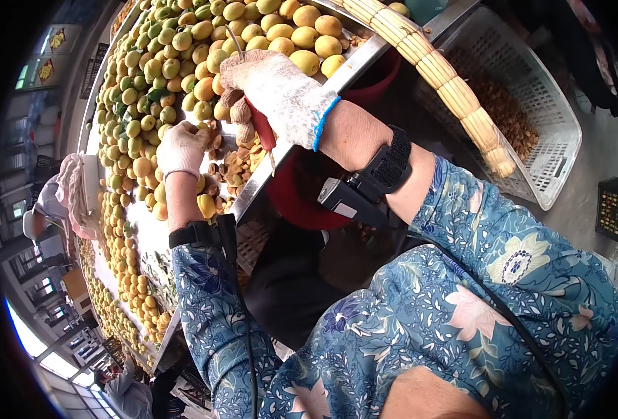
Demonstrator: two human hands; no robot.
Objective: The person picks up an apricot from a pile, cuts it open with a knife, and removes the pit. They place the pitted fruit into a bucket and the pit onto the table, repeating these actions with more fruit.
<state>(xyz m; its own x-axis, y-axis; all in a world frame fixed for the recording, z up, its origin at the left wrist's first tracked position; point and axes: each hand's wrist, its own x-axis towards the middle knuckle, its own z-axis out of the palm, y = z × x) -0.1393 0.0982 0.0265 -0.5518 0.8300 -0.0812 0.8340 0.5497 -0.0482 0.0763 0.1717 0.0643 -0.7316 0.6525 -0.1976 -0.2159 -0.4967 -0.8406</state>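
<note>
My right hand (274, 91), in a white knitted glove with a blue cuff edge and brownish fingers, is closed round a red-handled tool (260, 128). A thin metal point sticks out below the handle, and a thin curved metal piece shows beyond the fingers. My left hand (183, 148), also gloved, is just left of it with fingertips pressed together; what they hold, if anything, is hidden. Around both hands lie apricots (302, 61), green to yellow-orange. Split pieces and brown pits (235, 167) lie on the table between my hands and its metal edge (253, 188).
A red tub (302, 195) stands under the table edge. To the right, a grey crate (557, 150) holds brown bits, with a bundled straw-like roll (455, 84) across its side. Co-workers (64, 192) are at the left. A cable runs along my left sleeve.
</note>
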